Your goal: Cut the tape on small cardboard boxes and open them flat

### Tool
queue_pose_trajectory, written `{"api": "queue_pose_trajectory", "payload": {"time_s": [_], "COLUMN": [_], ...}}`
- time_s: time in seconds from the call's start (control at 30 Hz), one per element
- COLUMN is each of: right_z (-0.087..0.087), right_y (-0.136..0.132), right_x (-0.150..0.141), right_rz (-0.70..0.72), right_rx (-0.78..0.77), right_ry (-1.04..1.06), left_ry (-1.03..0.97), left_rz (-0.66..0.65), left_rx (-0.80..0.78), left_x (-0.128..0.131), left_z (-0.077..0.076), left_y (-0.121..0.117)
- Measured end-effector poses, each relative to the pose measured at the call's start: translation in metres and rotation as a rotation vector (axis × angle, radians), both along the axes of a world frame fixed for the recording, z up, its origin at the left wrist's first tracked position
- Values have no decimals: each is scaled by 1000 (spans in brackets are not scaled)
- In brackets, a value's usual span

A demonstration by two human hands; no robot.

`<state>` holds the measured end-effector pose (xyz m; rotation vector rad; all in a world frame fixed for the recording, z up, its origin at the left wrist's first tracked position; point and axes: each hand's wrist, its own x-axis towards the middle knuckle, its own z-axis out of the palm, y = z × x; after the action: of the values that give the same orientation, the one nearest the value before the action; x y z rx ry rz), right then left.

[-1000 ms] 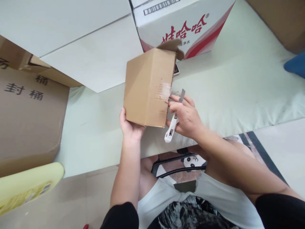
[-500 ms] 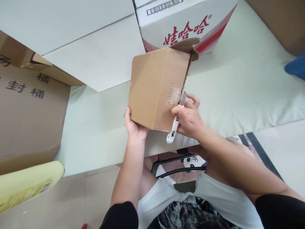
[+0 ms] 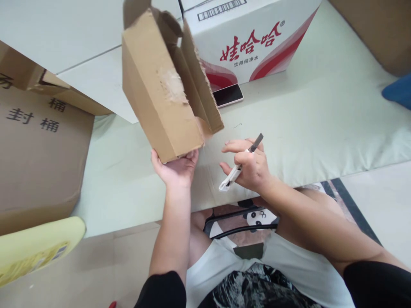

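My left hand point(image 3: 175, 170) grips the lower end of a small brown cardboard box point(image 3: 157, 90) and holds it up, tilted to the left. The box's right end stands open, its flaps spread, and a torn tape patch shows on its side. My right hand point(image 3: 248, 167) is closed round a white utility knife point(image 3: 239, 164). The knife's blade points up and to the right. This hand hovers over the pale green mat point(image 3: 305, 119), apart from the box.
A white and red carton with Chinese print point(image 3: 250, 34) stands at the back, with a phone point(image 3: 227, 95) lying in front of it. A large brown carton point(image 3: 35, 149) sits at the left, a yellow object point(image 3: 35, 248) at bottom left and a blue thing point(image 3: 400, 87) at right.
The knife was at the box's taped edge; now my right hand has drawn away. My left hand has lifted and swung the box up-left, its end open, uncovering the phone.
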<state>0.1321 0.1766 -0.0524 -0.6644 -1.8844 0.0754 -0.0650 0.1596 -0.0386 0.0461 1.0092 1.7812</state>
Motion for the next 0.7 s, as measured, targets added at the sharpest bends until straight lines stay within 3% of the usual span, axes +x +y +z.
{"api": "queue_pose_trajectory", "payload": {"time_s": [0.1, 0.37, 0.6, 0.7], "right_z": [3, 2, 2, 1], "right_y": [0, 12, 11, 4], "right_x": [-1, 10, 12, 11], "right_rz": [18, -142, -157, -38], "right_rx": [-13, -123, -54, -49], "right_ry": [16, -93, -33, -64], "left_ry": [48, 49, 96, 130], "left_rz": [-80, -180, -124, -61], "left_rx": [69, 67, 69, 88], "left_x": [1, 16, 19, 11], "left_z": [0, -15, -17, -17], "left_y": [-2, -3, 1, 4]}}
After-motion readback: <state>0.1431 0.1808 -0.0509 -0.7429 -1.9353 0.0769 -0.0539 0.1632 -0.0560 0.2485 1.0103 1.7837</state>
